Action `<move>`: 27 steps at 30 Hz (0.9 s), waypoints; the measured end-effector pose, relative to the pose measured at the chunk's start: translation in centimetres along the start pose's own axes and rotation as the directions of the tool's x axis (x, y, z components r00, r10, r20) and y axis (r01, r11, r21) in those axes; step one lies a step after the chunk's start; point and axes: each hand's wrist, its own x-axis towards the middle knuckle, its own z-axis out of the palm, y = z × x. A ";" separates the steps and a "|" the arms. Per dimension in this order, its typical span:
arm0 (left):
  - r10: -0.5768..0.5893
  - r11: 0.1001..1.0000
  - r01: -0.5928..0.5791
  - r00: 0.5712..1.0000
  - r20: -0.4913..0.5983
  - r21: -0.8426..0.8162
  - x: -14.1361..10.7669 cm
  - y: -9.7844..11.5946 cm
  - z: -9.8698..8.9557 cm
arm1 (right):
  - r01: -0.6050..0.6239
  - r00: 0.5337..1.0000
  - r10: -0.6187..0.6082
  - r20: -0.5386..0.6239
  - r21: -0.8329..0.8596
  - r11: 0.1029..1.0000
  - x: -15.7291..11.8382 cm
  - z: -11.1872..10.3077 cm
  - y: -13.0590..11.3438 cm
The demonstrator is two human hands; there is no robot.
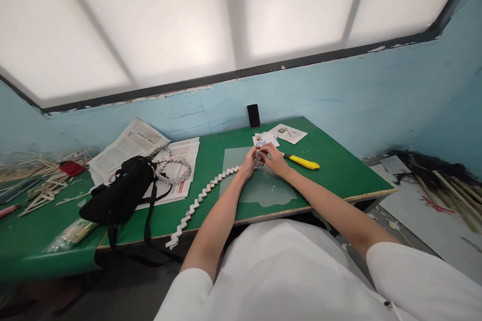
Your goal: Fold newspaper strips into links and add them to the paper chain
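Observation:
A zigzag chain of folded paper (203,193) runs from my hands down to the left and reaches over the table's front edge. My left hand (249,161) is closed on its upper end. Facing it, my right hand (275,159) pinches the same end, and a bunched bit of the chain shows between the fingers. Beneath both hands lies a translucent sheet (263,193). Just right of my right hand rests a yellow-handled utility knife (304,162). Small printed cards (265,139) lie right behind the fingers.
A phone (253,116) leans against the wall. To the left, a black bag (122,190) lies on newspapers (130,148) beside a coiled paper chain (173,169). Thin wooden sticks (48,188) and a bag of skewers (73,233) are farther left. The green table (339,180) ends at right.

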 end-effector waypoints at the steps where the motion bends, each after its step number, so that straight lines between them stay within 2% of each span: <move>1: 0.000 1.000 0.000 1.000 0.022 -0.010 -0.1 0.1 0.1 | -0.005 1.000 0.004 -0.009 -0.003 1.000 0.0 0.0 0.0; 5: 0.017 1.000 -0.016 0.998 0.063 -0.004 -0.3 0.3 0.2 | -0.063 0.995 0.065 -0.073 0.020 0.998 0.3 0.0 0.1; 12: 0.028 0.999 -0.030 0.999 0.031 0.045 0.2 0.0 -0.1 | -0.143 0.983 0.154 -0.101 0.104 0.984 0.6 -0.2 0.0; 17: -0.006 1.000 0.006 1.000 0.010 0.000 0.2 0.1 -0.2 | -0.158 0.984 0.169 -0.055 0.162 0.974 0.7 -0.6 -0.2; 27: -0.063 0.996 0.064 0.998 0.009 -0.057 0.2 0.2 -0.2 | -0.163 0.987 0.162 0.020 0.153 0.975 0.8 -0.7 -0.7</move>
